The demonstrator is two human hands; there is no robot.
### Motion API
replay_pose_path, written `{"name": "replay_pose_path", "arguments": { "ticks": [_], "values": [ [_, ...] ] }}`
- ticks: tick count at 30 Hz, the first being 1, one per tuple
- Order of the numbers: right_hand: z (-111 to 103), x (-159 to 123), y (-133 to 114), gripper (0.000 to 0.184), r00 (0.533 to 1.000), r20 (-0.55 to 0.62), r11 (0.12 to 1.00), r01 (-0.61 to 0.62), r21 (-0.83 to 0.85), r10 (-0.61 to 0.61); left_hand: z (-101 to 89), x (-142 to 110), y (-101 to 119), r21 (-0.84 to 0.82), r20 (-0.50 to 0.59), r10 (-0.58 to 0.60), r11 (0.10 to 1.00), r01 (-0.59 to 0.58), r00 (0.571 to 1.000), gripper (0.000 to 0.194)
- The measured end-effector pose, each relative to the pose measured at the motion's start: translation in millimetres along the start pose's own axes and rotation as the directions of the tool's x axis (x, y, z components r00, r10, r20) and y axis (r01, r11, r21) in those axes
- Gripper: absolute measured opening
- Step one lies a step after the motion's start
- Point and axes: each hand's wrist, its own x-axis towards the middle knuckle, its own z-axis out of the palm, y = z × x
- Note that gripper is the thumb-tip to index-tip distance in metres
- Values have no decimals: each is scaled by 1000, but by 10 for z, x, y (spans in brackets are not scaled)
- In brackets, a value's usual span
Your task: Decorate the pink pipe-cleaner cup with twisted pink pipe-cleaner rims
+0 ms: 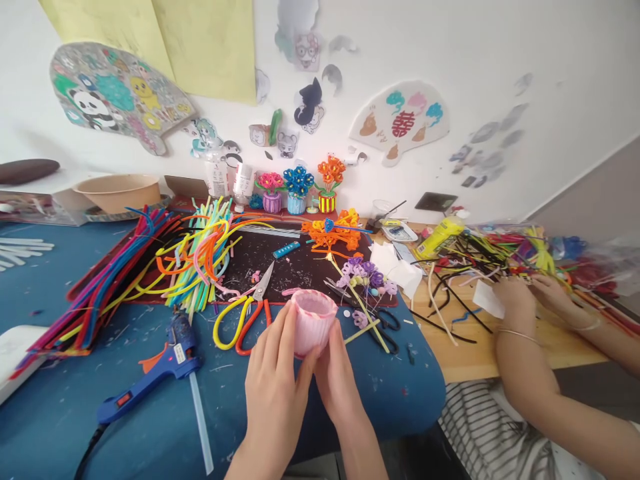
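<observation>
Between my two hands is a small pink pot [311,328] made of pipe cleaners, its open top facing up and its rim trimmed in a darker pink twist. My left hand [275,373] wraps the pot's left side, fingers closed against it. On the other side, my right hand [337,373] grips the lower right wall. Just behind my left hand lie scissors [245,320] with one yellow and one orange handle, blades apart. A blue hot glue gun [165,370] with a clear glue stick in it rests on the blue table cover [65,420] further left.
Bundles of coloured pipe cleaners [200,253] lie at the back left. Purple flowers [367,277] and black-handled scissors [389,327] sit to the right. Three little flower pots [297,200] stand by the wall. At the right, a co-worker's hands [520,300] work over a wooden table [480,360].
</observation>
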Motion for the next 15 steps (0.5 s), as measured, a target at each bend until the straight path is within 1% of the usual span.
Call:
{"name": "replay_pose_path", "arguments": {
  "ticks": [3,5,6,8,10,12,13,15],
  "values": [
    [-4,-38,-70,51,999,54,1000,-6,-7,6,-84,54,19,-105,7,19,994,-18,1000,54],
    [-15,-41,-115,50,997,82,1000,-9,-4,9,-163,111,1,-150,-10,29,988,-30,1000,50],
    [-19,-37,-133,49,996,93,1000,-14,-5,14,-202,142,-14,-145,-17,43,988,-45,999,49],
    [-16,-25,-157,49,993,110,1000,-28,-12,29,-268,196,-43,-82,-1,100,992,-100,995,51],
    [-4,-12,-165,49,993,112,999,-46,-3,46,-314,233,-60,0,47,173,985,-173,984,50],
    [5,0,-163,51,993,102,998,-64,20,62,-340,250,-64,29,94,213,976,-216,973,48],
    [4,4,-159,52,993,94,996,-79,31,76,-349,255,-65,19,111,214,976,-217,970,48],
    [-10,11,-149,54,988,84,989,-136,51,131,-362,262,-70,-11,123,180,984,-180,976,48]
  ]
}}
